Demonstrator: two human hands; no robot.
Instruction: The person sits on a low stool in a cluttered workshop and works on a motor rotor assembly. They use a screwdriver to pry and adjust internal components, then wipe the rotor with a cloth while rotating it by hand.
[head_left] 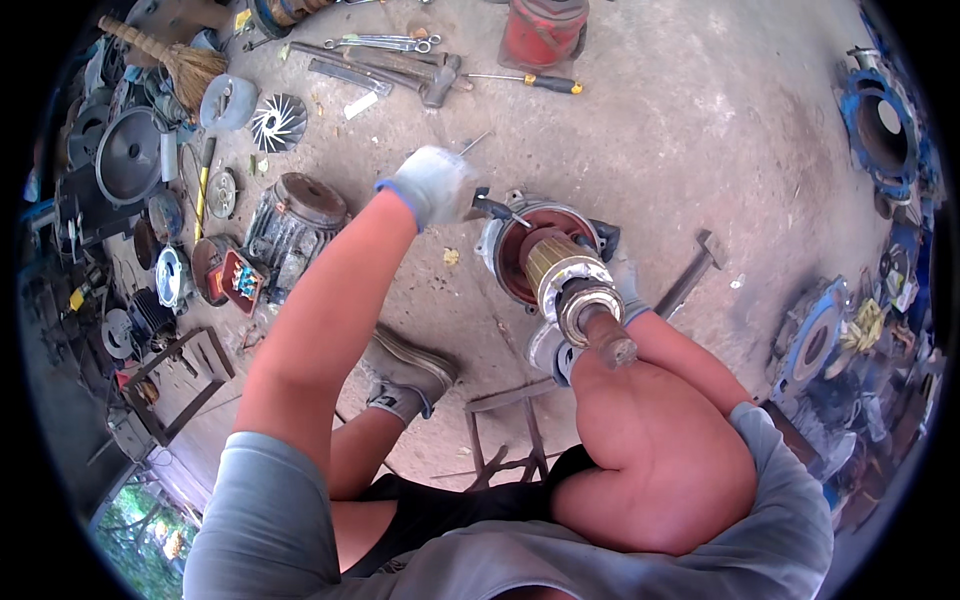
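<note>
My left hand (432,187), in a pale glove with a blue cuff, is closed and blurred to the left of a motor rotor (556,268). A thin metal rod (476,142) shows beyond its knuckles. A dark tool-like piece (492,206) with a light tip reaches from beside the glove to the housing rim; whether I hold either is unclear. The rotor stands tilted in a round motor end housing (492,250) with a reddish inside, its bearing and shaft end (610,338) toward me. My gloved right hand (630,290) is beside the rotor, its fingers mostly hidden behind it.
Beyond lie several wrenches (385,43), a hammer (437,82), a yellow-handled screwdriver (550,84) and a red motor part (545,35). Another hammer (690,270) is at right. A motor casing (295,225), fan (278,122) and clutter fill the left; blue castings (812,335) stand right.
</note>
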